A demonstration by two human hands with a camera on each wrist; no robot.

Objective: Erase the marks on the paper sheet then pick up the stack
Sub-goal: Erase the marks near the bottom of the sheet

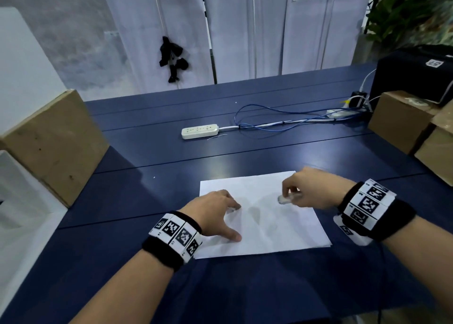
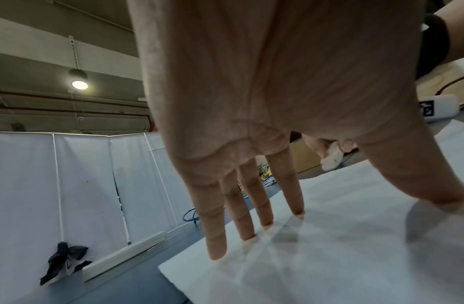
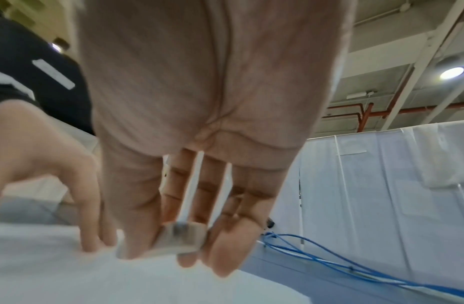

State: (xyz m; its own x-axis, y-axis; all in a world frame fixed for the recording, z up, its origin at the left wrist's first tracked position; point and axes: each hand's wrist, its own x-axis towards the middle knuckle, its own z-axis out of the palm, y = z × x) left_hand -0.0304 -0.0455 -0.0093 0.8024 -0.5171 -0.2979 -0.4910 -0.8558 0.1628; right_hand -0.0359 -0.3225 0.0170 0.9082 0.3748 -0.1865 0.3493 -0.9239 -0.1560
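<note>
The paper sheet (image 1: 267,225) lies flat on the dark blue tabletop (image 1: 152,201) in the lower centre of the head view, its near edge just short of the wrists and its far edge running from centre toward the upper right. Whether it is one sheet or a stack cannot be told, and no marks can be made out on it. The left hand (image 1: 215,213) sits over the sheet's left edge with fingers spread wide and straight, the fingertips (image 2: 215,255) and thumb pressing down on the paper, as the left wrist view shows. The right hand (image 1: 311,188) hovers above the sheet's upper right part, thumb and fingers pinched narrowly round a small pale eraser (image 3: 179,238), whose end points left toward the sheet's middle; it looks close to the paper, but contact cannot be told.

Bare blue tabletop runs left of the sheet to a cardboard box (image 1: 49,147) at the left edge of the frame. Behind the sheet, well apart, a white power strip (image 1: 199,131) lies with blue cables (image 1: 282,120) trailing right toward more cardboard boxes (image 1: 404,120) at the right edge
</note>
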